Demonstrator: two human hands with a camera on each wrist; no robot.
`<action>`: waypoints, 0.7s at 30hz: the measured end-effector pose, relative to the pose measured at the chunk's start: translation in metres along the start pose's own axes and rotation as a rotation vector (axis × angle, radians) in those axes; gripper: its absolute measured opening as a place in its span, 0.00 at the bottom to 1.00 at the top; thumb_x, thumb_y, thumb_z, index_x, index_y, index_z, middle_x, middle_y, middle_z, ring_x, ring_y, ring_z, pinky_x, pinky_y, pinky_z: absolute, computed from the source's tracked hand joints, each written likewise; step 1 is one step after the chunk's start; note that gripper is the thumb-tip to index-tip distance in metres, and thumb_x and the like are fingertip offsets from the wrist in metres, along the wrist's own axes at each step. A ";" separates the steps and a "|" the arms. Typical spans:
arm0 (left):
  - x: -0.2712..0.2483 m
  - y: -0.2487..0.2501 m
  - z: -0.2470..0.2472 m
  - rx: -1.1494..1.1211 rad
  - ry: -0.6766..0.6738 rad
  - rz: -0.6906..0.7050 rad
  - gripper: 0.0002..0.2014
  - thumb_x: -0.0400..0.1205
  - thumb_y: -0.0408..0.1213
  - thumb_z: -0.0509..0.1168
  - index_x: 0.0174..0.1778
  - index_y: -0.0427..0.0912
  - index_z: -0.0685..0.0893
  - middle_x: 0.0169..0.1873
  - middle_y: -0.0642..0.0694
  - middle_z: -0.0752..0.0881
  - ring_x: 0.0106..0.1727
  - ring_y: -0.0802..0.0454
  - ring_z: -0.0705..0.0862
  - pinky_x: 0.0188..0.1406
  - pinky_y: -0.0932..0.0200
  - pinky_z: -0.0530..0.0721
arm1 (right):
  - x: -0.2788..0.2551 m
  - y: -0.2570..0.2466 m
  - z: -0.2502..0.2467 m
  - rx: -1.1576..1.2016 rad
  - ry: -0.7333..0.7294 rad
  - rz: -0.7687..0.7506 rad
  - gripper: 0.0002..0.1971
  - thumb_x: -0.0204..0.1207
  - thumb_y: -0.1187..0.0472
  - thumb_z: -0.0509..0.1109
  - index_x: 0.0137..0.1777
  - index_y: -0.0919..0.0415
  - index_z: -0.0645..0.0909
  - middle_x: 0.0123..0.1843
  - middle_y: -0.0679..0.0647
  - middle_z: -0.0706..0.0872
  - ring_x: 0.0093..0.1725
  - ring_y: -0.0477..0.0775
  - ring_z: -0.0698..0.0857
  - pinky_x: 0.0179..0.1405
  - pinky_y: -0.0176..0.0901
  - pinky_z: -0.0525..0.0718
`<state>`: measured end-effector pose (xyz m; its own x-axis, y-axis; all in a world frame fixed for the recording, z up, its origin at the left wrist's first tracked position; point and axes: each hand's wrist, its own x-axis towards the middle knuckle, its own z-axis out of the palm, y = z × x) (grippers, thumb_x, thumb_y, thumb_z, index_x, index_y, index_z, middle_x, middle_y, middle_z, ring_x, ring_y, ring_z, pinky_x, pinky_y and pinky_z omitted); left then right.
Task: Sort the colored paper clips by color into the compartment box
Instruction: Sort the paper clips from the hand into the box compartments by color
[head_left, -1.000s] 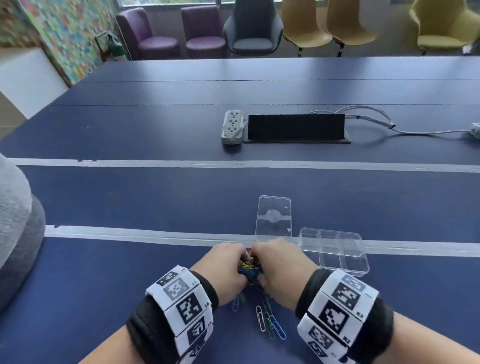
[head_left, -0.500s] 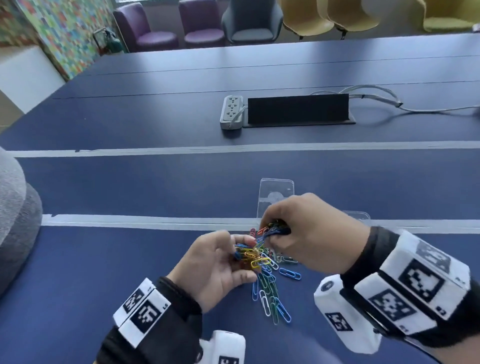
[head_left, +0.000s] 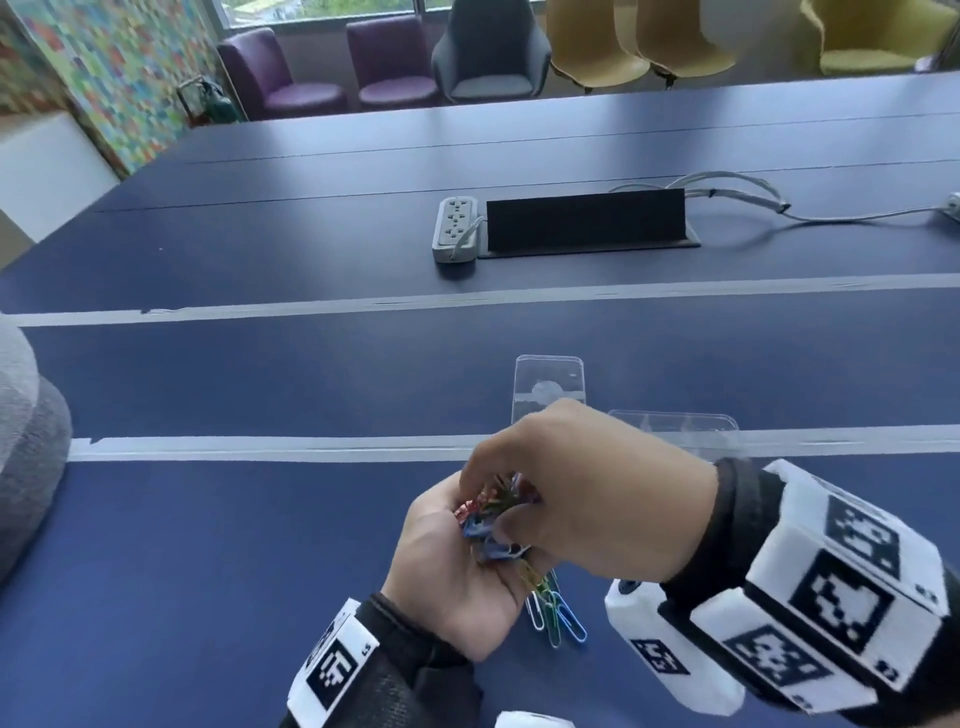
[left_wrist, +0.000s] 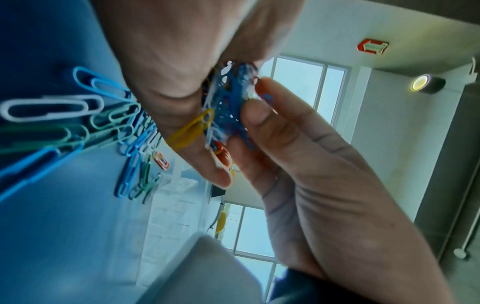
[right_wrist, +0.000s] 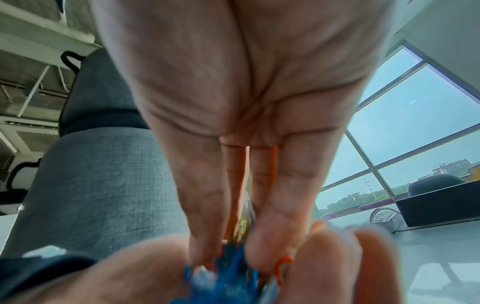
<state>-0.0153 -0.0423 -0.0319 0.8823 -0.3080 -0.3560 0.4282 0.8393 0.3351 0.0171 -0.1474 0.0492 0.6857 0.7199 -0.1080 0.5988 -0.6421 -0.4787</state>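
A tangled bunch of colored paper clips (head_left: 493, 514) lies in my upturned left hand (head_left: 452, 571), whose fingers curl round it. My right hand (head_left: 587, 483) reaches over from above and pinches the same bunch (left_wrist: 228, 107) with its fingertips (right_wrist: 262, 242). Blue, white, yellow and red clips show in the bunch (right_wrist: 228, 283). Several loose blue, green and white clips (head_left: 556, 618) lie on the table just below my hands. The clear compartment box (head_left: 675, 426) sits beyond my right hand, partly hidden by it.
The box's clear lid (head_left: 548, 384) lies flat left of the box. Farther back are a white power strip (head_left: 454, 228), a black cable flap (head_left: 587, 218) and white cables (head_left: 753, 197). A grey cushion (head_left: 26, 457) sits at the left edge. Chairs line the far side.
Both hands have risen off the pile on the table. My left hand has turned palm up with clips in it, and my right hand has come down over it onto the bunch.
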 end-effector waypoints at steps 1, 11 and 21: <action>0.002 -0.001 0.000 -0.014 0.045 0.004 0.27 0.85 0.35 0.46 0.36 0.31 0.89 0.35 0.38 0.89 0.33 0.46 0.89 0.37 0.53 0.90 | -0.001 0.000 -0.003 0.017 0.003 -0.004 0.15 0.71 0.61 0.70 0.55 0.45 0.85 0.40 0.45 0.84 0.40 0.46 0.79 0.42 0.39 0.81; 0.016 0.014 -0.005 0.042 0.079 -0.017 0.14 0.72 0.33 0.60 0.36 0.28 0.89 0.38 0.31 0.90 0.34 0.37 0.90 0.41 0.39 0.87 | -0.030 0.040 -0.016 0.311 0.206 0.074 0.11 0.71 0.66 0.72 0.45 0.48 0.87 0.36 0.42 0.89 0.35 0.41 0.86 0.34 0.27 0.78; 0.043 0.021 0.000 0.155 0.023 -0.105 0.24 0.83 0.45 0.51 0.47 0.31 0.87 0.47 0.31 0.89 0.44 0.35 0.89 0.47 0.38 0.87 | -0.061 0.016 0.044 -0.075 -0.247 0.139 0.08 0.76 0.51 0.64 0.52 0.48 0.82 0.46 0.45 0.82 0.51 0.49 0.79 0.51 0.43 0.77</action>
<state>0.0314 -0.0382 -0.0405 0.8271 -0.3786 -0.4153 0.5444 0.7235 0.4244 -0.0334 -0.1903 0.0099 0.6473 0.6603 -0.3808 0.5416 -0.7500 -0.3797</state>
